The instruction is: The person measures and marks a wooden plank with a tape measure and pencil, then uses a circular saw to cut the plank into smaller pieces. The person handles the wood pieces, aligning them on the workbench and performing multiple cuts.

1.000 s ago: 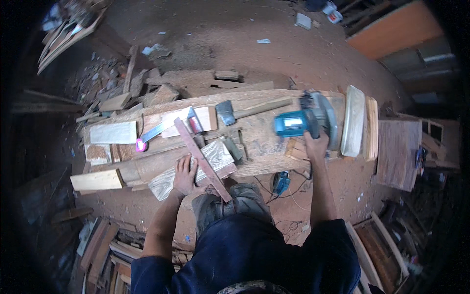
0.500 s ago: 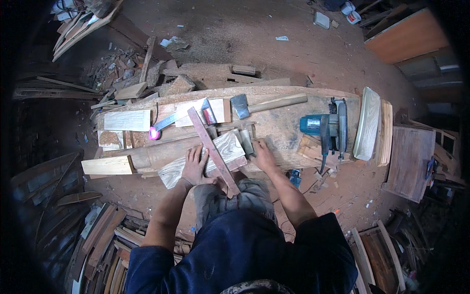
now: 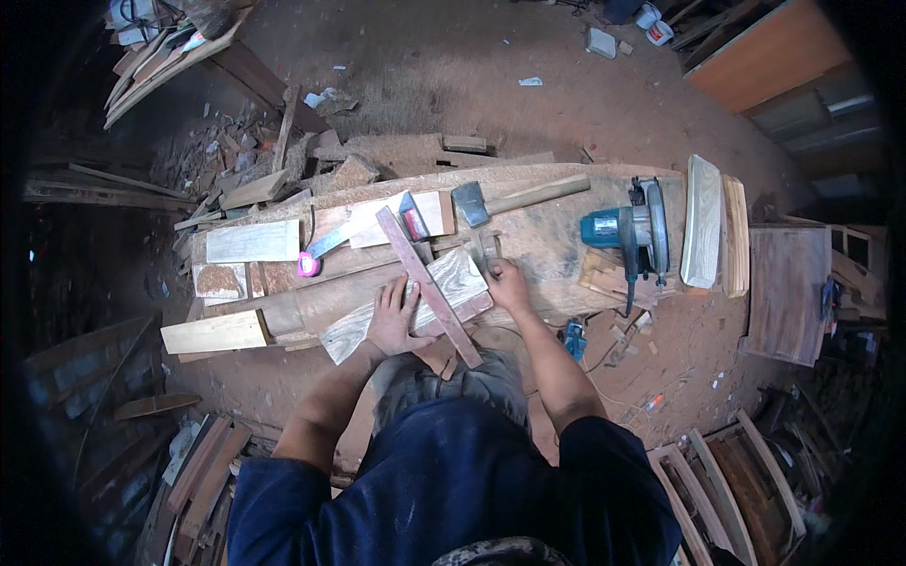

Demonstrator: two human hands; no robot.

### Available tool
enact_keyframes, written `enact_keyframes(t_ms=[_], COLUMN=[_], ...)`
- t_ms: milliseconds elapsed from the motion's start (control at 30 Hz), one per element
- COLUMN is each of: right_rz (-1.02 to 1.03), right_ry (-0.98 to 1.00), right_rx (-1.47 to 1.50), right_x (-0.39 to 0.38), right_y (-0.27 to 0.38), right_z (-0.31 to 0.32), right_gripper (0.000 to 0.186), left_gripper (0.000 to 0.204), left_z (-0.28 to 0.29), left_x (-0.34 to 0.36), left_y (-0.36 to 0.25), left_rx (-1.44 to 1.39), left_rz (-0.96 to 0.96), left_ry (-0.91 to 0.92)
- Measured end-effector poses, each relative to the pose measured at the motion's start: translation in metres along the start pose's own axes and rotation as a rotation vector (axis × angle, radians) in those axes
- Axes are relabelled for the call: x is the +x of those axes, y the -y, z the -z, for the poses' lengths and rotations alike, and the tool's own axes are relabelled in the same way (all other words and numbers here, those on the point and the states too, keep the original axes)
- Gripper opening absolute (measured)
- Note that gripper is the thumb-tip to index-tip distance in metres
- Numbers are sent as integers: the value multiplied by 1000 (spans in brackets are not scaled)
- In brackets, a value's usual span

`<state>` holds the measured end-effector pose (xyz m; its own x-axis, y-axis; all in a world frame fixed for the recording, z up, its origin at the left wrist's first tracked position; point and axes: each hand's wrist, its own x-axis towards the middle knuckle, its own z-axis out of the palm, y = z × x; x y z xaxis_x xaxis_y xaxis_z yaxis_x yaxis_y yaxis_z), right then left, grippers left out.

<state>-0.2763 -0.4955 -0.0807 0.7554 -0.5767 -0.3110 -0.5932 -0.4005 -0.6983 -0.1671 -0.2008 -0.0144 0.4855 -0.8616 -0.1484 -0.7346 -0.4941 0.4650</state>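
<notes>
A pale board with dark grain (image 3: pixel 460 275) lies slanted at the near edge of the workbench (image 3: pixel 557 241). Across its top runs a narrow reddish wooden strip (image 3: pixel 427 283), its lower end near my lap. My left hand (image 3: pixel 394 316) presses on the board left of the strip, fingers spread. At the board's right end is my right hand (image 3: pixel 510 286), its fingers curled in; what they hold, if anything, is hidden. Beyond the board lie a hammer-like tool with a wooden handle (image 3: pixel 538 194), a try square (image 3: pixel 342 236) and a pink tape measure (image 3: pixel 309 264).
A teal circular saw (image 3: pixel 628 231) stands on the bench's right half. Boards (image 3: pixel 700 222) rest at its right end, and more planks (image 3: pixel 215 337) at its left. A teal tool (image 3: pixel 574 338) and wood scraps are near the bench's front. Offcuts pile up behind it.
My right hand has shifted slightly and its fingers are more curled against the board's end. My left hand stays on the board. The whole view has turned a little.
</notes>
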Motion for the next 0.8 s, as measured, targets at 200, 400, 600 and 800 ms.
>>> enact_keyframes(t_ms=[200, 400, 600, 800], right_rz=[-69, -361, 87, -46], right_ry=[-75, -707, -67, -279], right_rx=[-365, 942, -178, -192], right_x=[4, -91, -173, -184], right_y=[-28, 38, 66, 76], right_z=[-1, 91, -14, -37], right_gripper=[28, 43, 64, 56], left_gripper=[109, 98, 110, 128], left_z=[5, 12, 26, 57], left_x=[9, -24, -42, -82], left_y=[9, 42, 56, 95], left_rx=[-82, -81, -92, -3], left_rz=[-97, -38, -7, 12], left_ry=[16, 37, 134, 266])
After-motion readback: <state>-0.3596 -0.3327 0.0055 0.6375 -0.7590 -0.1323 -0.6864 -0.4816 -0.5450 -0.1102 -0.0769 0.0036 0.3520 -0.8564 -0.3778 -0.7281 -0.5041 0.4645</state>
